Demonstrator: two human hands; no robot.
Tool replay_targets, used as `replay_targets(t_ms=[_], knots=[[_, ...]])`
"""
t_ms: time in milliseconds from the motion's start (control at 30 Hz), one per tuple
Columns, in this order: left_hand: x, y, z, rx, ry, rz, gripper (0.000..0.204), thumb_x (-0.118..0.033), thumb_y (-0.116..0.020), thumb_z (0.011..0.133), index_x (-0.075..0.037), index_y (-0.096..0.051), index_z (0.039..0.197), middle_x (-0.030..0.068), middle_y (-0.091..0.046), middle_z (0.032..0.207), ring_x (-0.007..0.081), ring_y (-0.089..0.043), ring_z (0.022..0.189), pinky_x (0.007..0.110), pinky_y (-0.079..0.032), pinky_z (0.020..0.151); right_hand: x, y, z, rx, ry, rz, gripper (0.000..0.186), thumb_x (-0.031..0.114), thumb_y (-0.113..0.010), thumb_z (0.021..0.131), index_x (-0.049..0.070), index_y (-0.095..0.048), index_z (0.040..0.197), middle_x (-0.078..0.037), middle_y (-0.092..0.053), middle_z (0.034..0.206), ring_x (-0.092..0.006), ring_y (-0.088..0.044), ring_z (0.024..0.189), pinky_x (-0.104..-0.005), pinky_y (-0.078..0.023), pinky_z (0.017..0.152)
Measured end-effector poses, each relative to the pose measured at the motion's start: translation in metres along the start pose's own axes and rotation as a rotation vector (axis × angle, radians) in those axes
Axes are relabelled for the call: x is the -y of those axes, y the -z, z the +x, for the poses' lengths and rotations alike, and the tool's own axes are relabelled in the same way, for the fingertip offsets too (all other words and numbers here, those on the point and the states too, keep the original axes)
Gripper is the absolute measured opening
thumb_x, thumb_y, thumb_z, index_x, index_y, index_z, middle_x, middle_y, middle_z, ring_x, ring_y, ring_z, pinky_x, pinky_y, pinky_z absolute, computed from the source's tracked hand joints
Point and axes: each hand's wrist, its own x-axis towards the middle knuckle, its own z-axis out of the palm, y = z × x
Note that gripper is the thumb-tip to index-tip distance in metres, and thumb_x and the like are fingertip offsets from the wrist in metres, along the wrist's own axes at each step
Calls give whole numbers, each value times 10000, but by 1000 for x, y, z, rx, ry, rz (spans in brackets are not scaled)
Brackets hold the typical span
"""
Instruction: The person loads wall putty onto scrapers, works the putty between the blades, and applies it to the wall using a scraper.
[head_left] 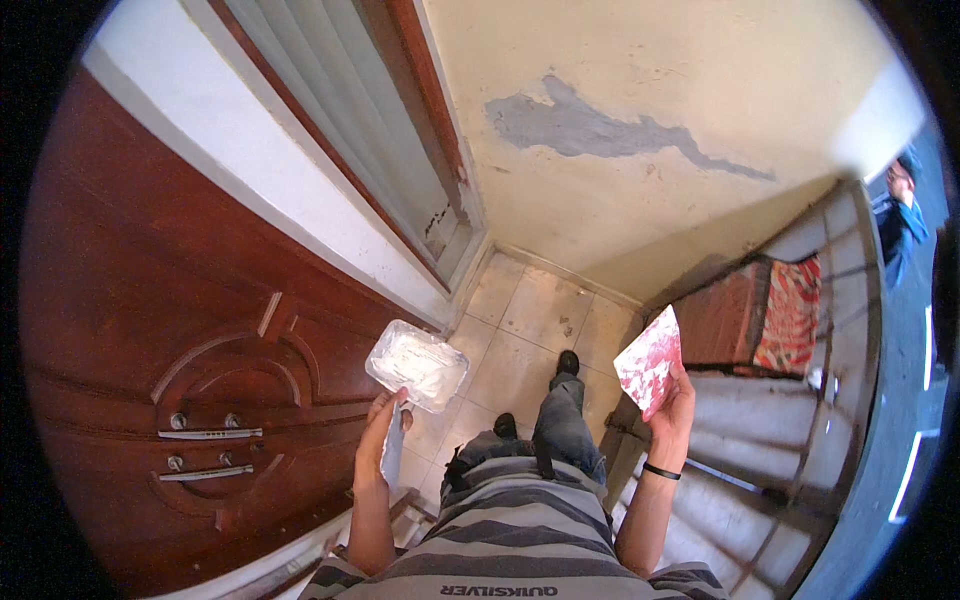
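White paste fills a clear plastic tub, its near edge grasped by the fingers of your left hand, with a flat grey piece alongside; well apart, your right hand's fingers grip a red, white-smeared flat spreader. Ahead, a cream wall bears a grey patch
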Motion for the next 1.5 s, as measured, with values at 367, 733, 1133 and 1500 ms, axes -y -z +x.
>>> replay_targets(t_ms=[367, 733, 1133, 1500], knots=[[-18, -70, 21, -355, 30, -231, 274, -282, -747, 932, -92, -636, 1094, -11, -611, 870, 83, -465, 540, 223, -359, 488, 17, -108, 185, 74, -324, -141, 347, 117, -638, 947, 45, -585, 1282, -86, -677, 1217, -258, -659, 1131, -444, -537, 1009], [-40, -127, 21, -512, 91, -323, 310, -311, -757, 922, -81, -601, 1059, 6, -576, 889, 97, -437, 574, 232, -329, 503, 13, -150, 262, 112, -472, -239, 393, 110, -632, 965, 32, -566, 1344, -105, -654, 1308, -269, -624, 1211, -447, -500, 1066], [-54, -130, 29, -419, 21, -401, 415, -350, -782, 896, -50, -607, 1124, 21, -614, 945, 95, -460, 568, 240, -333, 499, 13, -164, 255, 133, -420, -273, 343, 161, -570, 1016, 15, -582, 1327, -114, -681, 1275, -260, -653, 1167, -447, -527, 1028], [-37, -85, 42, -407, 73, -284, 306, -321, -747, 929, -66, -622, 1044, 9, -616, 890, 83, -478, 580, 228, -327, 490, -5, -161, 237, 106, -355, -281, 335, 150, -565, 1020, 46, -569, 1338, -80, -674, 1223, -244, -654, 1133, -442, -547, 991]])
